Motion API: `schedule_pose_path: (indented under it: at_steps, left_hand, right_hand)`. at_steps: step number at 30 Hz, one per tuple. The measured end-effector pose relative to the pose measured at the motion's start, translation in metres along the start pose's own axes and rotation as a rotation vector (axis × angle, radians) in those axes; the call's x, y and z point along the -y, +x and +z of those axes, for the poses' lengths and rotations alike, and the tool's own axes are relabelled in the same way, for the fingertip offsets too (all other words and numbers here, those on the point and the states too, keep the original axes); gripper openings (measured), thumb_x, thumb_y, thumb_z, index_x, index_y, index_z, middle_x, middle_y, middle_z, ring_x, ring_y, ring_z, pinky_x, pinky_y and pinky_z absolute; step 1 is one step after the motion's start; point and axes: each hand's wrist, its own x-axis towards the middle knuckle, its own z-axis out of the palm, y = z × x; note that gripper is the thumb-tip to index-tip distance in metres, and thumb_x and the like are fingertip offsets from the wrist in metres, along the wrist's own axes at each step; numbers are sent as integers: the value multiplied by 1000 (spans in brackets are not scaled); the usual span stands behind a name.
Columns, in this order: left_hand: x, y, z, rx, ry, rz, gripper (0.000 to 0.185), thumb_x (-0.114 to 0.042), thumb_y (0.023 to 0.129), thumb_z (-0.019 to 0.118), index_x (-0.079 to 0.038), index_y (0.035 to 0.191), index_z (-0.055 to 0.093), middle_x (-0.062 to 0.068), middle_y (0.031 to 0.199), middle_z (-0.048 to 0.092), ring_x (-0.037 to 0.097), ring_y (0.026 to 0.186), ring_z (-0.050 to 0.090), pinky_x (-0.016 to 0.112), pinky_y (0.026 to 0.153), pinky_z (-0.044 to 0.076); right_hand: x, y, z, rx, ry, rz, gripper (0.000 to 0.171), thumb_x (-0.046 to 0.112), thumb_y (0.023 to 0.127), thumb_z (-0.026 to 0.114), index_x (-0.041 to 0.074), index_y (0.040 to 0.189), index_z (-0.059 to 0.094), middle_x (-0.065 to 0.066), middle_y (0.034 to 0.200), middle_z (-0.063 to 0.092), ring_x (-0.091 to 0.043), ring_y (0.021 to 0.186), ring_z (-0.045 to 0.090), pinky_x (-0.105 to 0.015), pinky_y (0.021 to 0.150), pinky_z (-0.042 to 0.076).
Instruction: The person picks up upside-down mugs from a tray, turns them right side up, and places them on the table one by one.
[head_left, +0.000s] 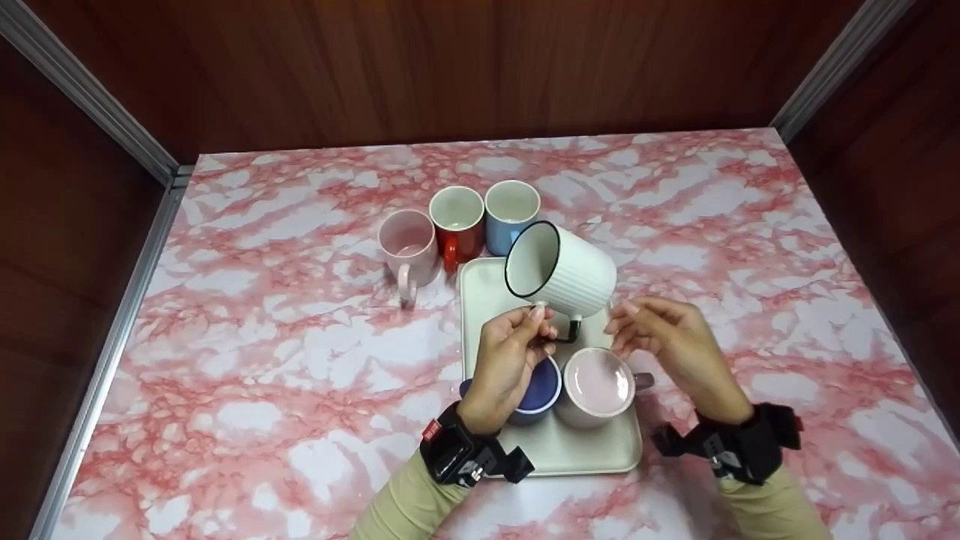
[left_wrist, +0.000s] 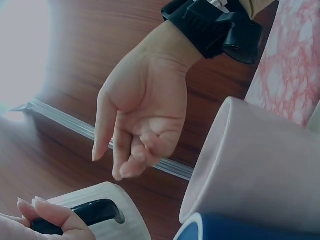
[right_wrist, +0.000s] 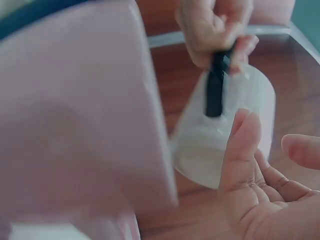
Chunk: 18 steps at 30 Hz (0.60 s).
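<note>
Left hand [head_left: 510,352] is pinching the black handle of the white ribbed mug [head_left: 562,270], fingers clamped on it, and the mug is hanging tipped in the air just past those fingertips, over the far end of the tray [head_left: 480,300]. Right hand [head_left: 667,337] is hovering just beside the mug's base, fingers loosely curled and apart, not gripping anything.

I'd say a two-finger pinch on a thin handle is letting the mug swing, so bringing those free right fingers under the base would be steadying it, especially with the blue mug [head_left: 541,390] and the pale pink mug [head_left: 598,384] sitting right under both hands.

The head view is showing the three mugs [head_left: 459,221] lined up on the bench [head_left: 262,360] beyond the fingers; neither wrist view is catching those. The right wrist view is showing the pinch on the handle [right_wrist: 216,90] up close, though blurry. The left wrist view is mostly showing the empty right palm.
</note>
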Motion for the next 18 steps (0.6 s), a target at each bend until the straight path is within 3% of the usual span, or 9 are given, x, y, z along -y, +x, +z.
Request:
schedule_pose_path:
  at_steps: [4,7,18]
  left_hand:
    - [-1,5,3,-13,10,7,14,-1,94,45,10,89,52,5,71,46,12,66,47,20,56,38]
    - [-2,9,6,-17,13,34,14,-1,94,45,10,88,52,4,70,47,11,65,48,19,55,38]
    - [-5,29,19,-73,149,108,20,-1,93,47,17,90,53,3,65,50,10,61,49,17,51,38]
  right_hand:
    - [10,0,-1,-119,-11,17,25,7,90,56,-17,92,58,-16,73,63,-21,59,60,-29,52,51]
    - [13,0,-3,-157,-18,30,23,6,91,55,-17,90,57,-17,72,62,-21,58,59,-28,51,50]
    - [9,2,-17,-148,-25,37,27,10,89,58,-17,94,57,-16,78,62,-21,61,60,-29,54,51]
